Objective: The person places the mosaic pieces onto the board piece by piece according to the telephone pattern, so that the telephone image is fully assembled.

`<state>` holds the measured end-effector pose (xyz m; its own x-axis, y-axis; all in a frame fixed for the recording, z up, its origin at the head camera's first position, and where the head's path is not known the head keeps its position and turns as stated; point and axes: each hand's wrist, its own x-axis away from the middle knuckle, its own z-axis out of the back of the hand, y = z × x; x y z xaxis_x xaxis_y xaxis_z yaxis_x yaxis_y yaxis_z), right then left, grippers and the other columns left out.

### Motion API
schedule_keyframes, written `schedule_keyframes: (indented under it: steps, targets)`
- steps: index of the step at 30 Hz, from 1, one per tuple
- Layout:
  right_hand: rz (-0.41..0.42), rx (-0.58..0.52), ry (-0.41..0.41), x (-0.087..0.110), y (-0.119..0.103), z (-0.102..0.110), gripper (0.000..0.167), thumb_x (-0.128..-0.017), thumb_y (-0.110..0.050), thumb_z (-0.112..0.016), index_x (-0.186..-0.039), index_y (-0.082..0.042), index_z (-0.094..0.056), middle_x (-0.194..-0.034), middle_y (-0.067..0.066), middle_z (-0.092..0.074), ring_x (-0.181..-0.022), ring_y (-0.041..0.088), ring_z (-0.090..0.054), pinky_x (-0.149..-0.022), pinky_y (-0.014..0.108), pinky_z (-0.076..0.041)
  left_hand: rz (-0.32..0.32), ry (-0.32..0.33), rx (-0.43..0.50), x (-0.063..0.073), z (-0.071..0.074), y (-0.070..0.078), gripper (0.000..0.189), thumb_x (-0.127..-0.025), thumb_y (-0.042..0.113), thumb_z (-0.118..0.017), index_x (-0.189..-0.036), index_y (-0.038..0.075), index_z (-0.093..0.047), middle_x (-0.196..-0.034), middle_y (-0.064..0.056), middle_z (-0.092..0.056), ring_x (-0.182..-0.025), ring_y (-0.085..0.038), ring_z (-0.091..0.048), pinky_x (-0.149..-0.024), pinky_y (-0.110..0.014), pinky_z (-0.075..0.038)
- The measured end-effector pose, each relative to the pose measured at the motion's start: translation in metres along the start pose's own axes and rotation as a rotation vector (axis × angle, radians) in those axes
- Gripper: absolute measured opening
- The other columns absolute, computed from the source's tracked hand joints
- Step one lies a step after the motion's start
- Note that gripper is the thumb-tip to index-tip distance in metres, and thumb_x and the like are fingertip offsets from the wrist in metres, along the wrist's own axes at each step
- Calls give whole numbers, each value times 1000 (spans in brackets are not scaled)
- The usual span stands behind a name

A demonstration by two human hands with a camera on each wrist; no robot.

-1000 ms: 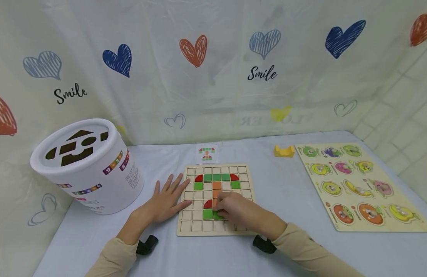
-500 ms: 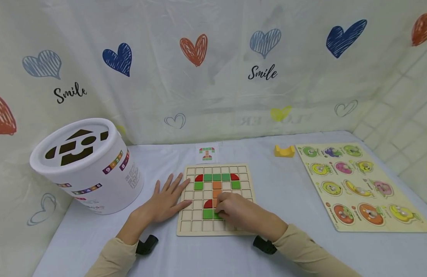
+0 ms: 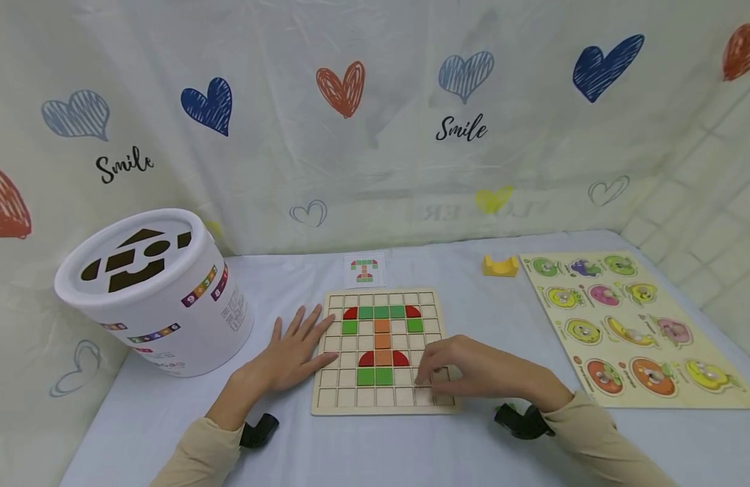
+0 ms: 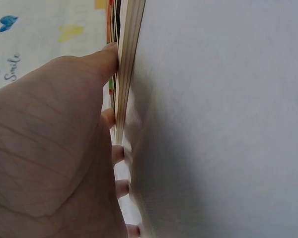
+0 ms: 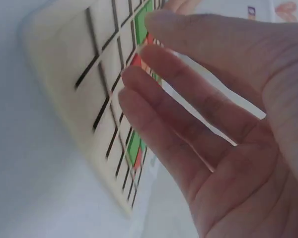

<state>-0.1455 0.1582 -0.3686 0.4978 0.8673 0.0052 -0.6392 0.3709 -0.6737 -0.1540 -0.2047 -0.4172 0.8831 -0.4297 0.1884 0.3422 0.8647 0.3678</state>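
A wooden grid board [image 3: 344,399] lies in front of me, with green, red and orange pieces in its cells. Along the far part run green squares [image 3: 381,312] with a red rounded piece at each end. Orange squares [image 3: 382,341] form a column down the middle. Two red rounded pieces, one of them a red right-hand piece [image 3: 401,359], flank the lowest orange square. Below sit two green squares [image 3: 375,377]. My left hand [image 3: 289,355] lies with fingers spread, thumb and fingertips at the board's left edge. My right hand [image 3: 466,368] hovers at the board's right side, fingers loosely bent, holding nothing.
A card with a matching coloured pattern [image 3: 364,270] lies behind the board. On the left stands a white tub [image 3: 228,325] with shaped holes in its lid. A fruit puzzle board [image 3: 594,338] lies on the right, near a yellow arched block [image 3: 499,266].
My right hand has moved right, away from the lower middle of the board, uncovering the lowest orange square and the red rounded piece beside it. The left hand has stayed put.
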Motion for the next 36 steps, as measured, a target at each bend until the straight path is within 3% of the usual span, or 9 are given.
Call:
schedule_keyframes:
  steps: [7, 13, 20, 36]
  targets:
    - [-151, -98, -99, 53, 14, 21, 19, -90, -17, -84, -108, -21, -79, -105, -16, -71, -94, 4, -64, -84, 27, -56, -9, 13, 10, 1, 0, 2, 79, -106, 56, -50, -167, 13, -25, -174, -18, -11, -159, -46, 0, -117, -76, 5]
    - [-182, -136, -126, 79, 23, 20, 21, -87, -19, -87, -105, -24, -77, -102, -17, -68, -90, 1, -62, -78, 26, -55, -1, -4, 11, 0, -1, 1, 80, -107, 58, -49, -169, 15, -22, -175, -16, -8, -160, -43, 3, -118, -74, 7]
    - [-128, -137, -87, 86, 30, 14, 23, -84, -15, -89, -102, -21, -75, -97, -16, -66, -84, 0, -62, -72, 25, -56, 7, -4, 4, -1, -3, -2, 80, -106, 60, -47, -169, 17, -21, -175, -15, -7, -160, -43, 4, -119, -74, 7]
    - [-82, -282, -56, 91, 38, 11, 23, -86, -19, -87, -100, -16, -69, -95, -8, -71, -83, 6, -66, -70, 28, -59, 14, -9, -14, 0, 0, 1, 79, -107, 60, -46, -169, 16, -22, -175, -15, -9, -160, -43, 2, -119, -75, 5]
